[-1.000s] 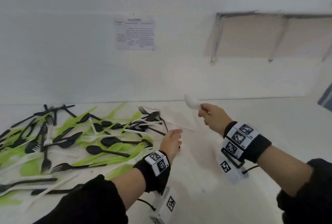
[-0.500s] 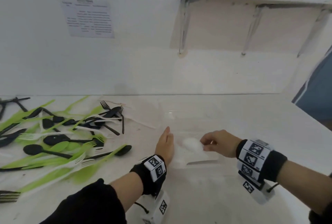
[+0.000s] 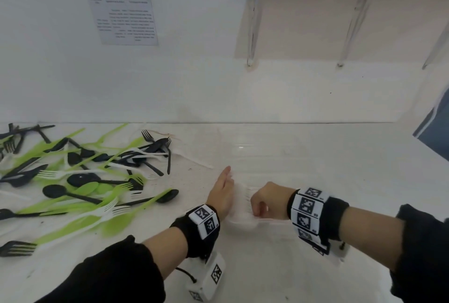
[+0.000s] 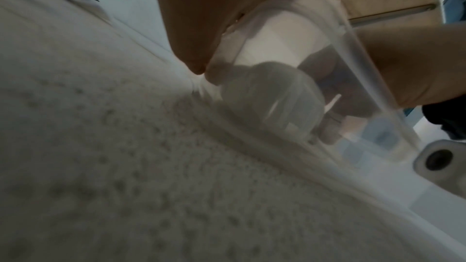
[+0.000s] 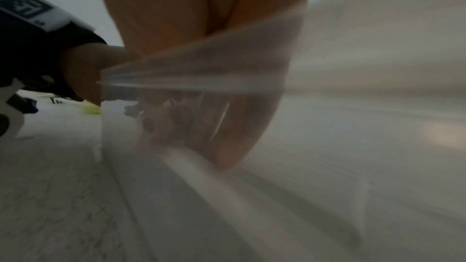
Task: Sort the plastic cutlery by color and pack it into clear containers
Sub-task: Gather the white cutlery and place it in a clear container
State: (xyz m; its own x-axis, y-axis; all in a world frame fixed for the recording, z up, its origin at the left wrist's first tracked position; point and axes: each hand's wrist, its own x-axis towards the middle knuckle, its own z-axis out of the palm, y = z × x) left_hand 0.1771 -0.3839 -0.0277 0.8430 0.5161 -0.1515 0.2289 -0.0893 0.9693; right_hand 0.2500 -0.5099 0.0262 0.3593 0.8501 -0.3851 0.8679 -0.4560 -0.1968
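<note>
Between the two wrists, on a white speckled table (image 3: pixel 303 266), a clear container (image 3: pixel 243 223) of thin transparent plastic takes white cutlery. The left hand (image 3: pixel 222 193) lies with straight fingers flat against the container's outer wall, steadying it. The right hand (image 3: pixel 266 201) reaches down inside, its fingers curled; it appears to be pinching a white spoon (image 4: pixel 272 105), whose rounded bowl shows through the wall in the left wrist view, though blur in both wrist views leaves that grip uncertain.

The container looks light enough to skate across the smooth table at a nudge, with walls that would flex under a squeeze. Its stiffer moulded rim (image 5: pixel 191 83) is likely the safer place to hold, or a flat palm braced against the side as the left hand does.

Well out beyond the left hand's outer side lies the unsorted pile (image 3: pixel 80 181): lime-green, black and white forks and spoons, overlapping and crossed. Each piece is thin, glossy moulded plastic, probably almost weightless, springy along the handle and brittle at the tines. Handles seem the best pick-up point, since the tangled heads could drag neighbours along. White pieces are hard to tell from the white table.

On the wall beyond both hands hangs a printed sheet (image 3: pixel 125 20), its text unreadable.
</note>
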